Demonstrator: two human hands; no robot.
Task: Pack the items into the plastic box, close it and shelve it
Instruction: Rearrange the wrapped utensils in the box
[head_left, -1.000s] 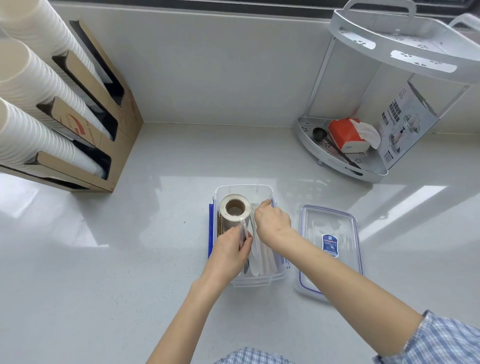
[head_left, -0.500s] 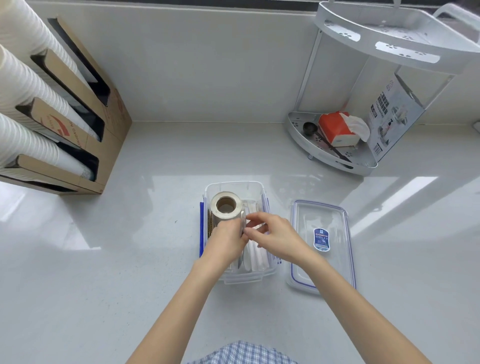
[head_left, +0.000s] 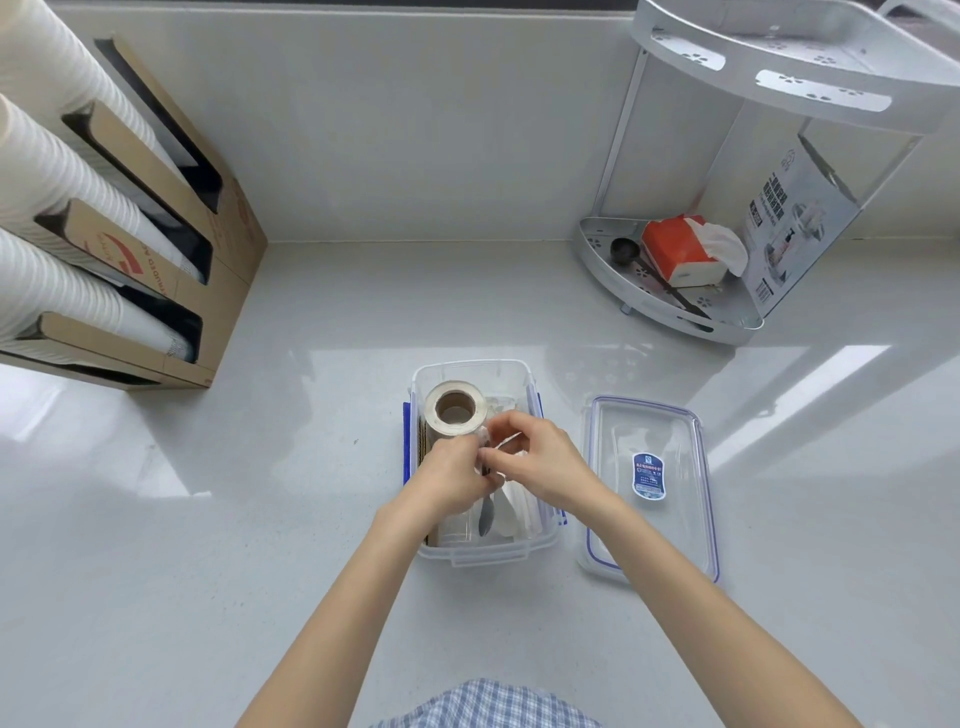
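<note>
A clear plastic box (head_left: 522, 370) with blue side latches stands open on the white counter. A tape-like roll (head_left: 455, 409) with a cardboard core stands on end in its far left part. White flat items (head_left: 515, 509) and a metal spoon (head_left: 486, 514) lie in the near right part. My left hand (head_left: 453, 475) is closed on the spoon's handle over the box. My right hand (head_left: 545, 462) pinches a thin pale item beside it; what it is stays unclear. The clear lid (head_left: 649, 483) with a blue seal and label lies flat to the box's right.
A cardboard dispenser (head_left: 171, 270) with stacks of white paper cups stands at the back left. A white two-tier corner rack (head_left: 670, 306) at the back right holds a red tissue pack, a black scoop and a printed carton.
My right hand drew back from the box's far end and met my left hand over the middle of the box. The roll stayed put. The view shifted slightly.
</note>
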